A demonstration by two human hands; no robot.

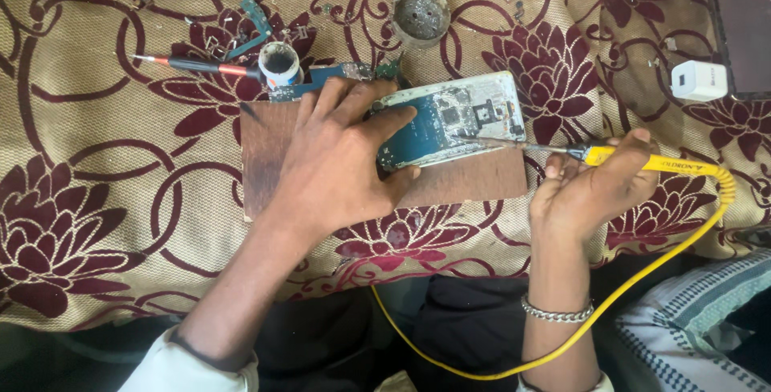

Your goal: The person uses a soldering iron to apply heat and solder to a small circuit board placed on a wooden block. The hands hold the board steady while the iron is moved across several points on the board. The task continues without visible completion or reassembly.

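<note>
Left hand lies spread flat, fingers pinning an opened phone with its circuit board bared onto a brown wooden board, which rests on the patterned cloth surface. Right hand is closed around a yellow soldering iron, its tip touching the phone's lower edge. Behind sit a small white pot and a red-handled screwdriver.
</note>
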